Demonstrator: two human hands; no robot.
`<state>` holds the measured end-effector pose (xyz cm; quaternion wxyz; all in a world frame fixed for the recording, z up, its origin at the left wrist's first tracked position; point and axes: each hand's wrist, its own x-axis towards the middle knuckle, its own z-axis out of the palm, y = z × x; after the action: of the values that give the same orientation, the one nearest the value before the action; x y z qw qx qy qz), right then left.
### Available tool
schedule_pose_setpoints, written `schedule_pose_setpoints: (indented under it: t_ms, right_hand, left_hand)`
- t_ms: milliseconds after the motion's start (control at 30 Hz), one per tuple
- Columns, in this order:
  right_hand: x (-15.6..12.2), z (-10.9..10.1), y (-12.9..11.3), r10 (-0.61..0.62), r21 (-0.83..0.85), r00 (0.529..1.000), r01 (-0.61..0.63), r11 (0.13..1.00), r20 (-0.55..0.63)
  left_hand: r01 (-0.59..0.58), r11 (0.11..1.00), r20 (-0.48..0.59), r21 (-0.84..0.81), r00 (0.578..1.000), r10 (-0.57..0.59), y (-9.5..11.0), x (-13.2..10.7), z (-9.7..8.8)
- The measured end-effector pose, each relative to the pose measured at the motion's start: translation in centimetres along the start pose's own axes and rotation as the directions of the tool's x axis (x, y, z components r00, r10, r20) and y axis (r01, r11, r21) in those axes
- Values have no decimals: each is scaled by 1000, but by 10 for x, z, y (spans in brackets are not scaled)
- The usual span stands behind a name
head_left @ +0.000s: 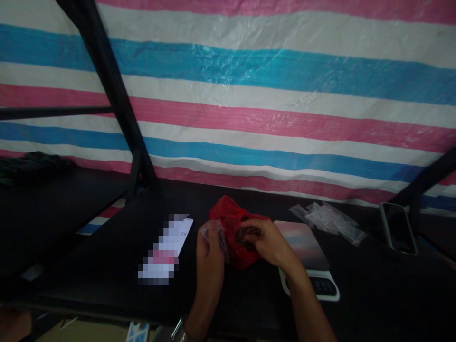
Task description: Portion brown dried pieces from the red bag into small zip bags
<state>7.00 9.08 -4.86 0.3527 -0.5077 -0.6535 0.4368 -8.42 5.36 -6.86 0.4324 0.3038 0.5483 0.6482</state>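
Two bare hands work at a red plastic bag (pixel 233 244), which rests on the black counter (pixel 249 304) between them, its mouth gathered open. The left hand (pixel 211 244), with a metal-banded watch (pixel 180 330) at the wrist, has its grip closed on a clear plastic bag (pixel 223 237), held directly against the left side of the red bag. The right hand (pixel 266 237) reaches into the mouth of the red bag from the right; its fingers are curled at dark contents (pixel 243 233), and whether this grip is clamped on them cannot be told. The contents are too dim to identify.

A flat scale (pixel 302 247) lies just beside the red bag, partly behind the right forearm, with a reflective plate and a dark control panel (pixel 323 286) on its near edge. Behind the scale and to its right lies a loose pile of clear bags (pixel 329 219). A smartphone (pixel 399 229) stands tilted at the far right. Left of the left hand, a bright flat panel (pixel 185 232) lies partly pixelated. Behind the counter hangs a striped sheet (pixel 249 114), crossed at left by a black post (pixel 110 80)
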Motion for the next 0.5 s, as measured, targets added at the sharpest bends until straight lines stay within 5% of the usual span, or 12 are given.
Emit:
schedule_pose_setpoints:
  t_ms: [133,233,367,500]
  right_hand:
    - [-4,-12,-1,-6,102,998,12,995,-56]
    - [-10,-22,-10,-76,127,994,86,988,-82]
    - [-18,-23,-27,-158,127,980,173,977,-122]
    - [-24,-16,-39,-303,-97,946,293,951,-115]
  left_hand:
    - [-283,922,66,263,959,276,4,0,-7]
    - [-423,787,200,449,906,373,1,2,-10]
    - [-486,667,342,565,873,347,-5,3,-8]
    - [-485,618,384,618,873,302,-9,2,-5]
